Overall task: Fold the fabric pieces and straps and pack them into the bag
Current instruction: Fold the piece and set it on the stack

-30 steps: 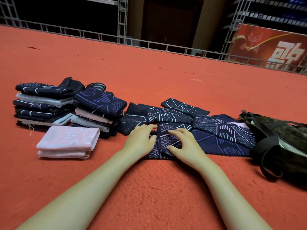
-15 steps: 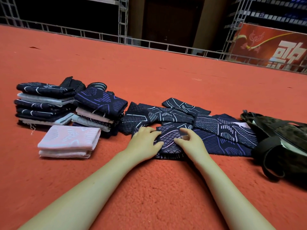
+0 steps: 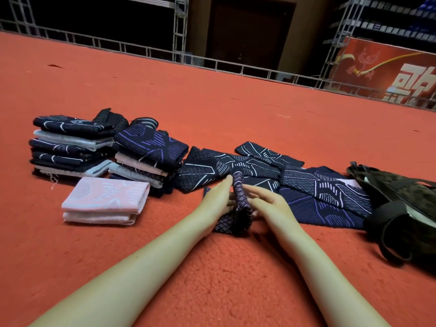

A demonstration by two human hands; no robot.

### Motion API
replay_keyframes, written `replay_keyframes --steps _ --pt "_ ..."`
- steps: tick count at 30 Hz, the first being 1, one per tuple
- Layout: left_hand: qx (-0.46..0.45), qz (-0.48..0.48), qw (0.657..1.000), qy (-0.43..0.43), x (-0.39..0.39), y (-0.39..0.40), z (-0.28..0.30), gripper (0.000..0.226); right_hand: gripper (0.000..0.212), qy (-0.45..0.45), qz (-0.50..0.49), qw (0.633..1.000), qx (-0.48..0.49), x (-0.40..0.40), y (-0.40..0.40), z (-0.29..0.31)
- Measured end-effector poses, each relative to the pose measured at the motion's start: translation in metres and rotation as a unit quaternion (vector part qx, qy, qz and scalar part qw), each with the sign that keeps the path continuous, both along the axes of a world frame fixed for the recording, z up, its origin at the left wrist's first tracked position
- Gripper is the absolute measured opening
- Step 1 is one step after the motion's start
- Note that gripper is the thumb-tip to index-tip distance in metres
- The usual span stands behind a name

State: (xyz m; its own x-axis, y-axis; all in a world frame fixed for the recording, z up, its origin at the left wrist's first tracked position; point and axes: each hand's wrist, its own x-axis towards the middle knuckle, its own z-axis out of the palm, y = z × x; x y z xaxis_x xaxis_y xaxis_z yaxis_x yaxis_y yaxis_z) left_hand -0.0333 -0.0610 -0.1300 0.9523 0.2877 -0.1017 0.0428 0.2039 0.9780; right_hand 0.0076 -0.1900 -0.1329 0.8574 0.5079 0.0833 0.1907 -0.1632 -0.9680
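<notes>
I am holding a folded navy fabric piece [image 3: 238, 197] with a purple diamond pattern on edge just above the red carpet. My left hand [image 3: 215, 202] holds its left side and my right hand [image 3: 267, 204] holds its right side. Several unfolded navy pieces [image 3: 318, 192] with white and purple lines lie spread just beyond my hands. A dark camouflage bag [image 3: 405, 204] with black straps sits at the right. Two stacks of folded pieces [image 3: 70, 147] [image 3: 148, 159] stand at the left, and a folded pink piece [image 3: 103, 199] lies in front of them.
Red carpet [image 3: 236, 279] covers the floor all round. A low metal railing [image 3: 141, 48] runs along the carpet's far edge, with truss posts and a red banner [image 3: 389, 74] at the back right.
The navy piece lay flat under my hands a second ago. My hands have since drawn together, folded it up and turned it on edge between them.
</notes>
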Motion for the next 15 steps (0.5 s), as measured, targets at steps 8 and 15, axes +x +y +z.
replay_keyframes --steps 8,15 --pt "-0.111 0.040 0.992 -0.036 -0.003 -0.003 0.001 0.038 0.061 -0.090 -0.035 0.995 -0.037 -0.001 0.008 -0.010" --pt "0.571 0.040 0.813 0.107 -0.002 0.030 -0.013 0.054 0.058 0.023 -0.018 0.999 -0.042 -0.008 0.011 -0.009"
